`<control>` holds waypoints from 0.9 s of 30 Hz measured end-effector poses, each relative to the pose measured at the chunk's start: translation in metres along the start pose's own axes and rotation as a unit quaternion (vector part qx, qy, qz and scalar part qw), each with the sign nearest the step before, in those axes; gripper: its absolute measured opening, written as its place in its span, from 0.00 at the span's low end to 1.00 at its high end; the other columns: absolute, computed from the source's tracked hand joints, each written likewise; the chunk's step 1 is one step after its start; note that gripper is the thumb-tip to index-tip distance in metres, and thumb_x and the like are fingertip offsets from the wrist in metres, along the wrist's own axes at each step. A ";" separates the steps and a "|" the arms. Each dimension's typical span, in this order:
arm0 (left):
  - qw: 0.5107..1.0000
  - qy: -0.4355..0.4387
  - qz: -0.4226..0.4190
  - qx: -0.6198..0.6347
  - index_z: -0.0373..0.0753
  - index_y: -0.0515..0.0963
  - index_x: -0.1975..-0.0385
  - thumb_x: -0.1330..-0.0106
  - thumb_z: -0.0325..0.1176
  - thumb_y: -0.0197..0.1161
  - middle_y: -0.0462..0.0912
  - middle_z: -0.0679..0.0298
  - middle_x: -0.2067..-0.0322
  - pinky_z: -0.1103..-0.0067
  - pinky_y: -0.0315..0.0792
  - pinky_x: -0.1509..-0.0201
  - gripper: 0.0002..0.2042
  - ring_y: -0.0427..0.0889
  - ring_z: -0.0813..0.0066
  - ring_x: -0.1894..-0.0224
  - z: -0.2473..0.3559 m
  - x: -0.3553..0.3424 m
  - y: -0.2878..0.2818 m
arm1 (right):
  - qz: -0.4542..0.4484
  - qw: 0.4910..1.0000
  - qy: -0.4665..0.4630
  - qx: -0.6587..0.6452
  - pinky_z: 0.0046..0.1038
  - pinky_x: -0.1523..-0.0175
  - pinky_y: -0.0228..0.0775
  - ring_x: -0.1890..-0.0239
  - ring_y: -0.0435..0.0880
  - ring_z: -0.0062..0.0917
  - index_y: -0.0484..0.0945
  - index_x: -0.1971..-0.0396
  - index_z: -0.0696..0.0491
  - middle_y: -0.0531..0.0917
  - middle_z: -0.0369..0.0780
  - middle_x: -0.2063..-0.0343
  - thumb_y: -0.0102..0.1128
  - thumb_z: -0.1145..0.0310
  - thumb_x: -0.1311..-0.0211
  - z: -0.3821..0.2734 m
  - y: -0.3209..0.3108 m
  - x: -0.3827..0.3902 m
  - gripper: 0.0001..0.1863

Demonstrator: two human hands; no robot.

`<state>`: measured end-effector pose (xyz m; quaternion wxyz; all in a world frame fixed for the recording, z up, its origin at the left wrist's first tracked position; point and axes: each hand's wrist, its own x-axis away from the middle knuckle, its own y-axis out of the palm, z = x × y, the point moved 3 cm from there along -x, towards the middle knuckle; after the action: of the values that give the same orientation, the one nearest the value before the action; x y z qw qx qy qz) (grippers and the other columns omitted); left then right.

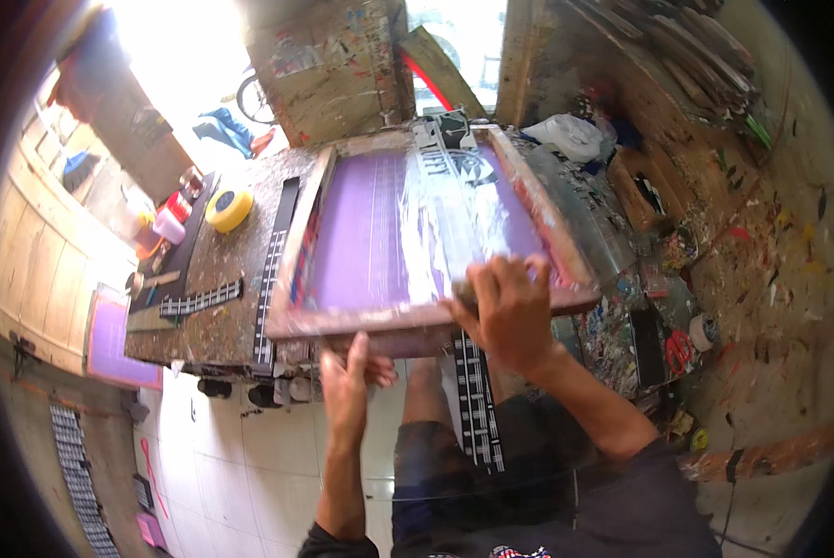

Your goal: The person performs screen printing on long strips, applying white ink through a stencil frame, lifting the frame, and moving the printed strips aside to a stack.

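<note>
Gripping a blurry tool point(463, 295) with right fingers point(497, 281), likely wiping down the purple screen point(356, 223); holding left fingers point(357, 353) loosely apart; probably needing a gentle lift next.

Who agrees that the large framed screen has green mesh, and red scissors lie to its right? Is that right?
The colour is wrong: in the head view, the large framed screen has purple mesh. The red scissors lie as stated.

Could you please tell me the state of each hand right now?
Left hand: open, by the near edge of the wooden frame; contact unclear.
Right hand: closed around a blurred object, over the purple screen.
</note>
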<state>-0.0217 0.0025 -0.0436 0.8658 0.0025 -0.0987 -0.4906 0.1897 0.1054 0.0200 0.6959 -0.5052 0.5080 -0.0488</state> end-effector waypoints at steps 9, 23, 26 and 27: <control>0.735 0.376 -0.337 -0.452 0.40 0.78 0.49 0.39 0.41 0.72 0.81 0.58 0.54 0.63 0.71 0.42 0.21 0.78 0.57 0.48 -0.064 -0.042 0.076 | 0.023 0.999 0.043 0.010 0.45 0.56 0.78 0.61 0.87 0.44 0.81 0.65 0.60 0.86 0.50 0.66 0.55 0.41 0.33 0.055 -0.081 -0.203 0.30; 0.936 0.111 -0.107 -0.317 0.35 0.83 0.57 0.40 0.25 0.60 0.85 0.56 0.67 0.70 0.79 0.62 0.12 0.85 0.69 0.68 -0.021 -0.122 -0.059 | 0.056 0.993 -0.079 0.062 0.39 0.48 0.74 0.58 0.85 0.41 0.82 0.55 0.60 0.85 0.52 0.64 0.57 0.39 0.36 0.161 -0.054 -0.315 0.34; 0.968 0.133 0.022 -0.214 0.38 0.77 0.45 0.41 0.22 0.61 0.83 0.57 0.63 0.77 0.80 0.68 0.21 0.84 0.73 0.68 -0.008 -0.149 -0.143 | 0.071 0.991 -0.089 0.073 0.38 0.44 0.71 0.54 0.84 0.41 0.81 0.52 0.62 0.85 0.53 0.61 0.58 0.39 0.36 0.177 -0.044 -0.335 0.36; 0.958 0.147 0.047 -0.243 0.40 0.74 0.41 0.41 0.21 0.61 0.82 0.56 0.61 0.77 0.80 0.69 0.24 0.84 0.72 0.69 0.005 -0.153 -0.168 | 0.079 0.989 -0.093 0.081 0.37 0.43 0.71 0.53 0.84 0.41 0.80 0.51 0.62 0.84 0.54 0.60 0.58 0.38 0.37 0.187 -0.044 -0.341 0.37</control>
<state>-0.2412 0.0463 -0.0810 0.8672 -0.1403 0.1521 -0.4530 0.1872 0.4046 0.2729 0.7805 -0.4078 0.4736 0.0131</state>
